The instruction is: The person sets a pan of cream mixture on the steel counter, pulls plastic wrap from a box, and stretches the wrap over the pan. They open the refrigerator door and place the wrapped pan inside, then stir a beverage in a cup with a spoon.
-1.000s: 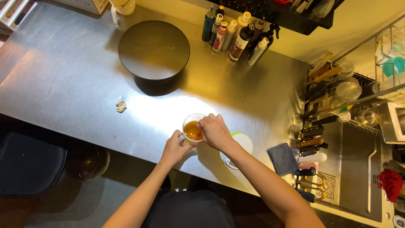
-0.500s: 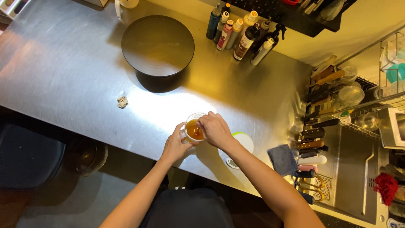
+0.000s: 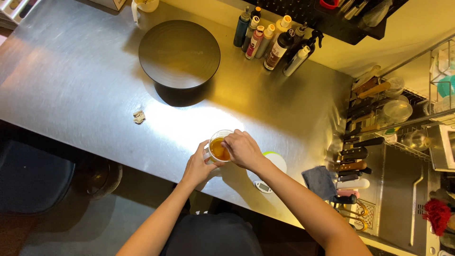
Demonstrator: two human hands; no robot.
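A clear cup (image 3: 219, 147) holding an orange-brown liquid stands near the front edge of the steel counter (image 3: 76, 80). My left hand (image 3: 198, 164) wraps around the cup's near side. My right hand (image 3: 242, 149) rests with curled fingers on the cup's right rim; whether it pinches something small there I cannot tell. A white round scale (image 3: 276, 161) with a small display lies just right of my right wrist, partly hidden by the arm.
A black round turntable stand (image 3: 179, 56) sits at the back of the counter, with several squeeze bottles (image 3: 270, 40) behind it to the right. A small crumpled scrap (image 3: 139, 116) lies to the left. A grey cloth (image 3: 320, 181) and a knife rack (image 3: 355, 156) are at the right.
Both hands have stayed on the cup in the same place; only the camera view has shifted slightly.
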